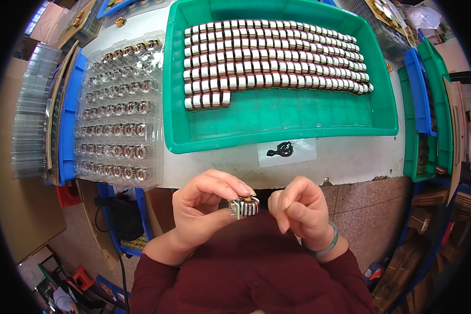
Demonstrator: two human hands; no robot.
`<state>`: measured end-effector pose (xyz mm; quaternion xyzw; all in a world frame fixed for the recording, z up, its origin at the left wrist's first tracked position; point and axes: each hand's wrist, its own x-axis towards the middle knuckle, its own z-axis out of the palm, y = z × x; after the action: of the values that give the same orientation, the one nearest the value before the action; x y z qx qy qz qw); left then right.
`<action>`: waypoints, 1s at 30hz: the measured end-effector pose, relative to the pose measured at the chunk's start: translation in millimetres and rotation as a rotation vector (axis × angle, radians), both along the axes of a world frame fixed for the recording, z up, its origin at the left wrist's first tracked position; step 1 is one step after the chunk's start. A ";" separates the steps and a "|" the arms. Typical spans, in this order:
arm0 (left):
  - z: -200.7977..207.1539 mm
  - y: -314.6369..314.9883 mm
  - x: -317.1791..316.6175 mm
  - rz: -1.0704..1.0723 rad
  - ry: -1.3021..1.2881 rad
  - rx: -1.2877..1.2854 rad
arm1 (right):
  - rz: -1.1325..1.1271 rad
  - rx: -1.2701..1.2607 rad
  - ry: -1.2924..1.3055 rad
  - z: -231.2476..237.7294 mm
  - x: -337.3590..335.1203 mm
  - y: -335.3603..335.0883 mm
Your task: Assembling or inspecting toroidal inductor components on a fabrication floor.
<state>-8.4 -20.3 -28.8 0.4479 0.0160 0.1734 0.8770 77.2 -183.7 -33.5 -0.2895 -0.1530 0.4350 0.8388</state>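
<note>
My left hand (201, 209) pinches a wire-wound toroidal coil (251, 206) between thumb and fingertips, in front of my chest. Dark and white bands run round the coil, and a pale flat base with pins is on its left side. Just right of it, apart from the coil, my right hand (304, 209) is closed with thumb and forefinger pressed together. Whatever those fingers may hold is too small to make out. Beyond my hands, a paper sheet (306, 158) with a black sticky-looking blob (282, 149) lies at the table's near edge.
A green bin (277, 137) with rows of white-topped parts (272, 55) fills the table's middle. Left of it, a clear plastic tray (158, 104) holds rows of wound coils. Blue crates (70, 120) and stacked clear trays (34, 115) stand far left; more crates (421, 99) are at right.
</note>
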 end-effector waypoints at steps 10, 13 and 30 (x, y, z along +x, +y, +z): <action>5.5 -0.7 -0.6 0.009 -0.016 0.181 | -0.020 0.014 0.297 9.5 -3.0 11.9; 4.8 -0.3 -1.8 0.014 -0.008 0.231 | -0.025 0.025 0.227 9.3 -4.8 15.5; 12.5 -0.9 -0.4 -0.046 0.108 0.174 | -0.139 -0.221 -0.328 5.8 -8.1 9.8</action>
<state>-8.8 -21.2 -16.3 0.5313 0.0377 0.1296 0.8364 69.1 -173.9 -27.7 -0.4565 -0.2185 0.3373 0.7938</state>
